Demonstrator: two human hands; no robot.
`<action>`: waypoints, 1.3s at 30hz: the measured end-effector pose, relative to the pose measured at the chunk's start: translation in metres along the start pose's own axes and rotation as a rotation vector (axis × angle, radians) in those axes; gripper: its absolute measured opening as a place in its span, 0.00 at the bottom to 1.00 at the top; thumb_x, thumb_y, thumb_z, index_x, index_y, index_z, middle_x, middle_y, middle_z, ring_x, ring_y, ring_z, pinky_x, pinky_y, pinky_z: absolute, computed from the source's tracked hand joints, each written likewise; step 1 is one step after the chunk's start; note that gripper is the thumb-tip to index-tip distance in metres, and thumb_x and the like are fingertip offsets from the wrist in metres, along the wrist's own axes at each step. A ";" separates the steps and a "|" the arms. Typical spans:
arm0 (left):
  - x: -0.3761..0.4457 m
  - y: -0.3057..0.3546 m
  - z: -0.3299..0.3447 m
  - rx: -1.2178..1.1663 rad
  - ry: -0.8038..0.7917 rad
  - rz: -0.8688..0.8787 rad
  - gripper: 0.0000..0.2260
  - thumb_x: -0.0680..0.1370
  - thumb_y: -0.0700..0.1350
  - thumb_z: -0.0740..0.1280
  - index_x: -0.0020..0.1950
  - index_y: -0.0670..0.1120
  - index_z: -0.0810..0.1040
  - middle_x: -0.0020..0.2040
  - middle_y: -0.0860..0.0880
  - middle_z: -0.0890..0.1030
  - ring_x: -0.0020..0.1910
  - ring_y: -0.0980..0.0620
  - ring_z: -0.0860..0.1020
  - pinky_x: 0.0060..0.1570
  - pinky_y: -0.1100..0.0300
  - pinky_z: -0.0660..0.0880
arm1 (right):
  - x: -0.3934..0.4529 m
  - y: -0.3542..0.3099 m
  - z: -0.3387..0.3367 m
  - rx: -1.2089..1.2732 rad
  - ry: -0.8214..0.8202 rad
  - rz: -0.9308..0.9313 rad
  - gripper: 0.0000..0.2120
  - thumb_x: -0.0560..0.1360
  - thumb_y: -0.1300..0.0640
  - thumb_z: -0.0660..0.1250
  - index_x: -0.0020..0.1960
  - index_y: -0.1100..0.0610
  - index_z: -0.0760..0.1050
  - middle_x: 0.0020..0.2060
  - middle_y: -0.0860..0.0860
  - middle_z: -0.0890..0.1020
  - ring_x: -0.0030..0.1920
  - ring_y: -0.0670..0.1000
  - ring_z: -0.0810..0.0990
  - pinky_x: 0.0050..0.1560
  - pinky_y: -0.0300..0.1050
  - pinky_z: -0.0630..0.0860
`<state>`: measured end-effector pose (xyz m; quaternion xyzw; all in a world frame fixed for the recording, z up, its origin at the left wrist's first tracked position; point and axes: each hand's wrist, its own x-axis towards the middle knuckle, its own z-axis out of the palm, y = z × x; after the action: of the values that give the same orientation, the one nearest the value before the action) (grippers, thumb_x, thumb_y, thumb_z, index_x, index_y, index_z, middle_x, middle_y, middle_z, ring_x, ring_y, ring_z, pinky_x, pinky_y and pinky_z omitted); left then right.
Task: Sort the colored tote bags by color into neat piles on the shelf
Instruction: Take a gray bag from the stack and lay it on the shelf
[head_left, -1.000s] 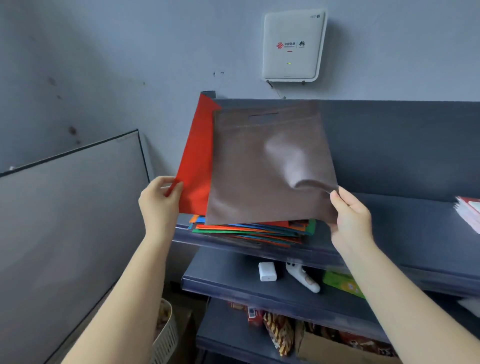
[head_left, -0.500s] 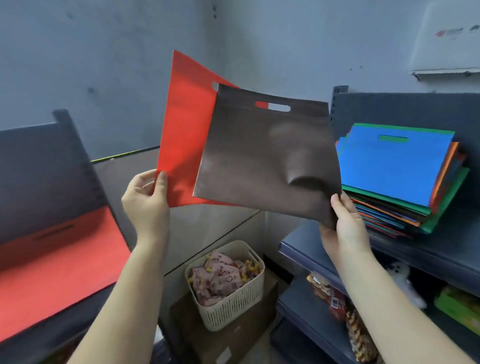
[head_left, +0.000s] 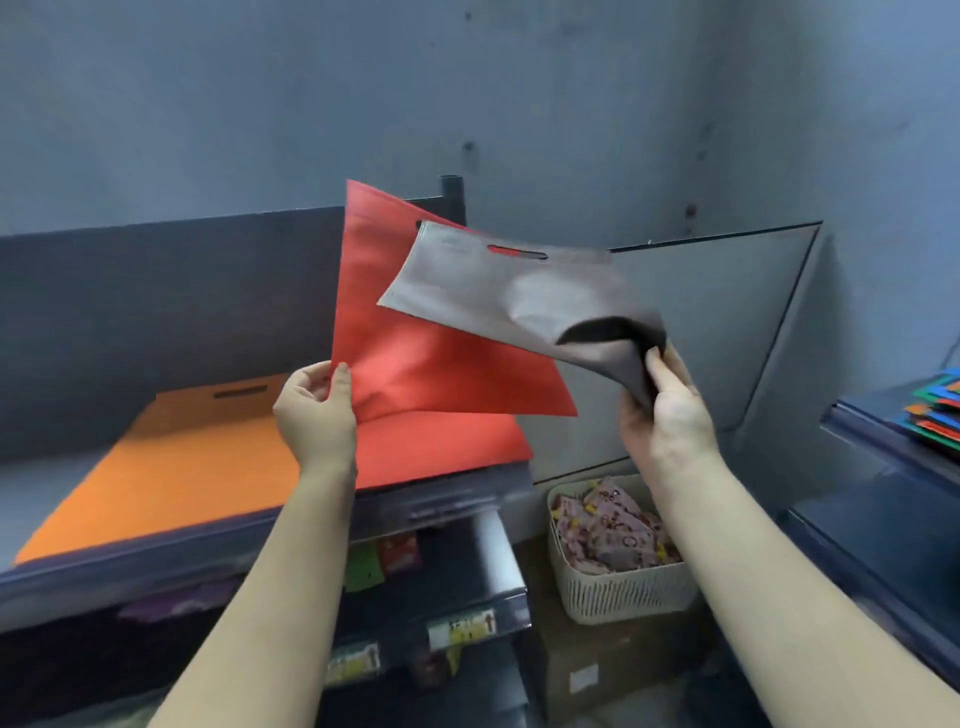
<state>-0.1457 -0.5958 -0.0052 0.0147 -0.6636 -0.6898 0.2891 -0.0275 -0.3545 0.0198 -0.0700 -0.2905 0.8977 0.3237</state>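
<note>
Your left hand (head_left: 317, 410) pinches the corner of one red bag (head_left: 415, 358), held above the red pile (head_left: 447, 447) on the shelf (head_left: 208, 551). Your right hand (head_left: 667, 415) grips one brown bag (head_left: 498, 291) by its corner. I judge the red bag should go down next, flat and aligned. One orange pile (head_left: 171, 467) lies beside; one mixed stack (head_left: 935, 410) waits far right.

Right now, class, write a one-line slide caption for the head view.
Left hand holds a red tote bag above the red pile; right hand holds a brown bag.
</note>
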 end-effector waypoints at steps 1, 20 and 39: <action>0.005 -0.005 -0.009 0.046 -0.003 -0.012 0.03 0.76 0.42 0.69 0.47 0.46 0.76 0.42 0.45 0.79 0.42 0.48 0.78 0.51 0.49 0.76 | 0.000 0.010 0.005 0.003 -0.005 0.019 0.27 0.80 0.66 0.58 0.30 0.51 0.84 0.32 0.47 0.84 0.33 0.43 0.83 0.32 0.32 0.76; 0.029 -0.026 -0.053 0.659 -0.210 0.067 0.12 0.79 0.45 0.64 0.55 0.38 0.79 0.53 0.42 0.81 0.50 0.44 0.78 0.47 0.57 0.69 | 0.011 0.104 0.003 -0.191 0.087 0.284 0.09 0.80 0.64 0.59 0.48 0.55 0.77 0.30 0.46 0.84 0.29 0.42 0.82 0.26 0.35 0.76; 0.033 0.002 -0.129 0.463 -0.158 -0.037 0.09 0.75 0.36 0.69 0.54 0.41 0.81 0.42 0.49 0.80 0.44 0.51 0.80 0.40 0.61 0.75 | -0.005 0.131 0.034 -0.733 -0.309 -0.094 0.09 0.75 0.68 0.67 0.53 0.59 0.79 0.38 0.43 0.84 0.39 0.38 0.81 0.49 0.33 0.78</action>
<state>-0.1197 -0.7265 -0.0065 0.0388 -0.8242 -0.5235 0.2125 -0.1052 -0.4548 -0.0270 -0.0316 -0.6396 0.7189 0.2704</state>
